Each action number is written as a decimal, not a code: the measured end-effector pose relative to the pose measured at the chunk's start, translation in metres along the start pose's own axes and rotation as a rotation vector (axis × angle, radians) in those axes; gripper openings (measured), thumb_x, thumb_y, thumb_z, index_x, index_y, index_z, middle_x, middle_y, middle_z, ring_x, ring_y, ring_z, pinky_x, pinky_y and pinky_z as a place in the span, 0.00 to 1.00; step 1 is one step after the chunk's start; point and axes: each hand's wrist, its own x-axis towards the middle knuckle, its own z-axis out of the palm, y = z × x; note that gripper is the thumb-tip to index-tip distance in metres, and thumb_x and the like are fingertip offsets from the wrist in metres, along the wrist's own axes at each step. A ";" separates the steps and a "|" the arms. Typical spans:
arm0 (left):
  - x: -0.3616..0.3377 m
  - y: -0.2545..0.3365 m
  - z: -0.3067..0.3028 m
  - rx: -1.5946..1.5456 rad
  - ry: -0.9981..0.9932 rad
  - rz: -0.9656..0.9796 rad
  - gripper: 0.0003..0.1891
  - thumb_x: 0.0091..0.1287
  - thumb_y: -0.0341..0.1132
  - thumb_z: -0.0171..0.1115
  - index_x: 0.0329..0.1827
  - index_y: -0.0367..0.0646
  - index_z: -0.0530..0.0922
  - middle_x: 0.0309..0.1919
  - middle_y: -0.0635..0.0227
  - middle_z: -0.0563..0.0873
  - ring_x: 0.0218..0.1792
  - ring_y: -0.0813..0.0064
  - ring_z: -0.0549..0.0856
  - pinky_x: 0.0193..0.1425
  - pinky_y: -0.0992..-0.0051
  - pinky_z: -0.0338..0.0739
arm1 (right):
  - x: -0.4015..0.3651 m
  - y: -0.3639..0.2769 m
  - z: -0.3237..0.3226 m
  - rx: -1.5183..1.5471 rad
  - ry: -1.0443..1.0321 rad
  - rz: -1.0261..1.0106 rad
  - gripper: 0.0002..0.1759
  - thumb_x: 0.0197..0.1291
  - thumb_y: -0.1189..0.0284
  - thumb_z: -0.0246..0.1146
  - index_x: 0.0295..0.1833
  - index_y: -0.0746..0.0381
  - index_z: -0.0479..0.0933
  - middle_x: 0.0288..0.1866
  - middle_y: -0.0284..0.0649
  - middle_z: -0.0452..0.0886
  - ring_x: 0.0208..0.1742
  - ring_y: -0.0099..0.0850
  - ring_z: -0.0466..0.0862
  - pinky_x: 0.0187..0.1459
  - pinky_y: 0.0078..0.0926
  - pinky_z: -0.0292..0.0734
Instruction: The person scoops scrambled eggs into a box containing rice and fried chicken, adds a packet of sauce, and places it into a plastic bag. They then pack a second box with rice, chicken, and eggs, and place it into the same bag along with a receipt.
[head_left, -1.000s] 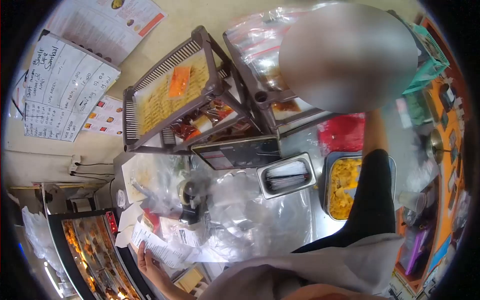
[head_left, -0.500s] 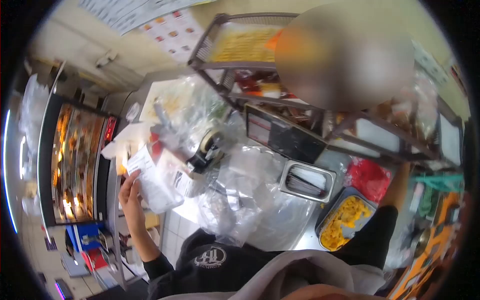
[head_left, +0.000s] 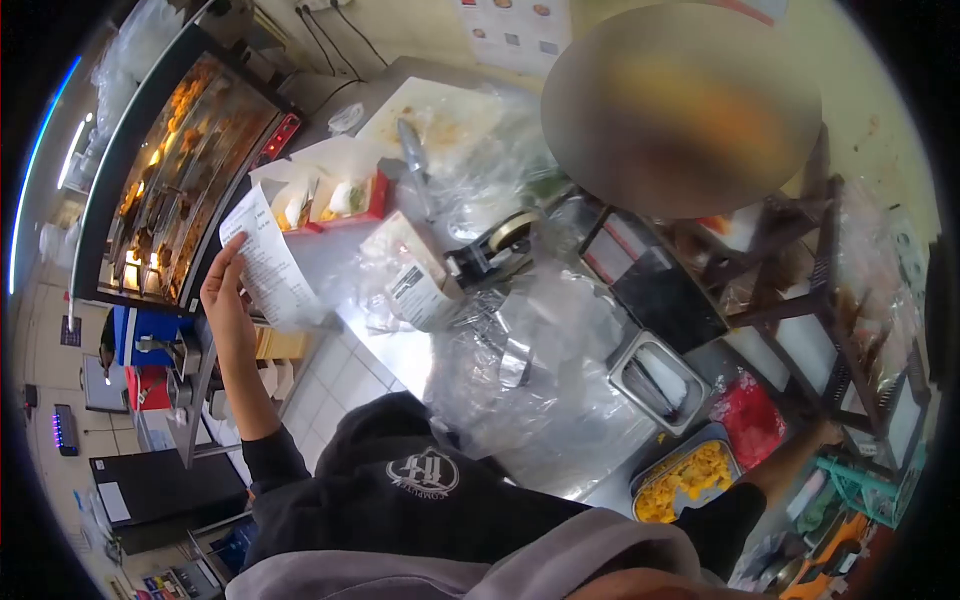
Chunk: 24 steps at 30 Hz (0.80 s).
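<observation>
My left hand (head_left: 228, 285) pinches the edge of a long printed paper receipt (head_left: 265, 258), which hangs in front of the food warmer. Just behind the receipt is an open red and white takeaway box (head_left: 345, 197) with food in its compartments. On the right, my right hand (head_left: 822, 437) reaches toward the dark rack, and its fingers cannot be made out. Near that arm are a metal tray of yellow-orange food pieces (head_left: 685, 485) and a red plastic bag (head_left: 752, 420). A white wrapped package with a printed label (head_left: 415, 290) lies on the counter.
A lit glass food warmer (head_left: 190, 180) stands at the left. A tape dispenser (head_left: 490, 250), clear plastic bags (head_left: 540, 370), a steel container (head_left: 660, 380) and a knife (head_left: 412, 150) on a white board (head_left: 450, 110) crowd the counter. A dark rack (head_left: 800, 310) stands at the right.
The view has turned, so the counter things sit farther right. The takeaway box now shows more fully behind the receipt. My left hand still holds the receipt.
</observation>
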 end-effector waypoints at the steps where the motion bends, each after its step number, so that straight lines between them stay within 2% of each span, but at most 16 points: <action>1: 0.003 0.000 -0.002 -0.028 0.051 0.022 0.14 0.61 0.29 0.51 0.49 0.39 0.76 0.33 0.79 0.80 0.23 0.94 0.66 0.24 0.92 0.57 | -0.001 0.004 -0.006 0.026 0.032 0.034 0.11 0.52 0.70 0.58 0.37 0.67 0.71 0.41 0.50 0.76 0.33 0.40 0.78 0.36 0.33 0.74; 2: 0.008 -0.002 -0.005 -0.059 0.100 0.046 0.14 0.61 0.29 0.51 0.49 0.40 0.77 0.29 0.83 0.79 0.16 0.96 0.57 0.17 0.92 0.48 | -0.005 0.006 -0.016 0.065 0.071 0.070 0.11 0.52 0.71 0.58 0.37 0.67 0.71 0.41 0.50 0.76 0.33 0.39 0.78 0.36 0.33 0.74; 3: 0.016 -0.008 -0.016 -0.081 0.088 0.035 0.14 0.61 0.29 0.51 0.49 0.40 0.77 0.33 0.78 0.81 0.20 0.97 0.66 0.20 0.93 0.56 | -0.007 0.009 -0.029 0.113 0.112 0.107 0.11 0.52 0.71 0.58 0.37 0.68 0.71 0.41 0.50 0.76 0.33 0.39 0.78 0.36 0.32 0.75; 4: 0.020 -0.011 -0.021 -0.085 0.089 0.024 0.14 0.61 0.29 0.51 0.49 0.40 0.77 0.33 0.78 0.81 0.20 0.97 0.66 0.20 0.93 0.56 | -0.011 0.011 -0.041 0.185 0.165 0.160 0.10 0.52 0.71 0.58 0.37 0.68 0.71 0.41 0.49 0.76 0.33 0.39 0.78 0.35 0.32 0.75; 6: 0.032 -0.020 -0.033 -0.152 0.136 0.048 0.14 0.61 0.29 0.51 0.49 0.39 0.76 0.40 0.72 0.81 0.28 0.93 0.74 0.25 0.92 0.64 | -0.025 0.007 -0.066 0.372 0.300 0.257 0.10 0.52 0.72 0.58 0.36 0.68 0.71 0.41 0.49 0.76 0.33 0.38 0.78 0.35 0.31 0.75; 7: 0.041 -0.032 -0.047 -0.183 0.121 0.027 0.15 0.60 0.27 0.52 0.50 0.40 0.76 0.45 0.68 0.80 0.36 0.88 0.78 0.32 0.90 0.69 | -0.031 0.005 -0.082 0.492 0.374 0.311 0.10 0.52 0.72 0.58 0.36 0.68 0.71 0.41 0.49 0.76 0.33 0.38 0.78 0.35 0.31 0.75; 11: 0.076 -0.071 -0.087 -0.238 0.261 0.018 0.15 0.59 0.25 0.52 0.49 0.40 0.76 0.40 0.71 0.81 0.30 0.91 0.77 0.28 0.92 0.68 | -0.072 -0.036 -0.181 1.105 0.716 0.459 0.09 0.52 0.73 0.58 0.35 0.69 0.71 0.41 0.49 0.76 0.32 0.36 0.79 0.34 0.29 0.75; 14: 0.106 -0.108 -0.126 -0.260 0.296 -0.003 0.16 0.58 0.23 0.53 0.50 0.39 0.76 0.41 0.69 0.81 0.32 0.88 0.78 0.32 0.91 0.70 | -0.137 -0.114 -0.273 1.508 0.837 0.394 0.08 0.52 0.74 0.58 0.34 0.69 0.70 0.40 0.49 0.77 0.32 0.35 0.79 0.34 0.28 0.75; 16: 0.133 -0.141 -0.153 -0.237 0.336 0.017 0.16 0.56 0.22 0.53 0.49 0.37 0.76 0.41 0.67 0.81 0.35 0.85 0.78 0.38 0.88 0.70 | -0.204 -0.187 -0.327 1.624 0.672 0.260 0.08 0.52 0.75 0.59 0.34 0.69 0.70 0.40 0.49 0.77 0.31 0.34 0.79 0.34 0.27 0.75; 19: 0.177 -0.183 -0.183 -0.215 0.344 0.037 0.16 0.55 0.21 0.54 0.48 0.35 0.75 0.41 0.65 0.81 0.38 0.81 0.78 0.43 0.85 0.70 | -0.345 -0.328 -0.396 1.392 0.143 -0.171 0.13 0.54 0.71 0.58 0.45 0.65 0.72 0.36 0.43 0.75 0.38 0.32 0.76 0.39 0.25 0.72; 22: 0.243 -0.246 -0.213 -0.239 0.354 0.040 0.16 0.55 0.21 0.54 0.48 0.34 0.75 0.42 0.65 0.81 0.41 0.80 0.78 0.46 0.83 0.70 | -0.491 -0.453 -0.434 1.653 -0.283 -0.061 0.14 0.60 0.67 0.55 0.44 0.65 0.64 0.43 0.44 0.74 0.39 0.26 0.74 0.38 0.21 0.70; 23: 0.265 -0.263 -0.223 -0.226 0.335 -0.051 0.16 0.55 0.20 0.54 0.48 0.35 0.76 0.43 0.63 0.80 0.42 0.78 0.78 0.47 0.82 0.70 | -0.533 -0.492 -0.444 1.655 -0.323 -0.154 0.12 0.60 0.70 0.55 0.46 0.64 0.64 0.45 0.44 0.73 0.39 0.24 0.73 0.39 0.20 0.70; 24: 0.288 -0.277 -0.228 -0.236 0.332 -0.053 0.16 0.55 0.20 0.54 0.48 0.35 0.76 0.43 0.63 0.80 0.42 0.78 0.78 0.47 0.82 0.70 | -0.573 -0.533 -0.458 1.749 -0.457 -0.167 0.10 0.60 0.72 0.54 0.44 0.64 0.65 0.46 0.43 0.72 0.39 0.24 0.73 0.39 0.19 0.71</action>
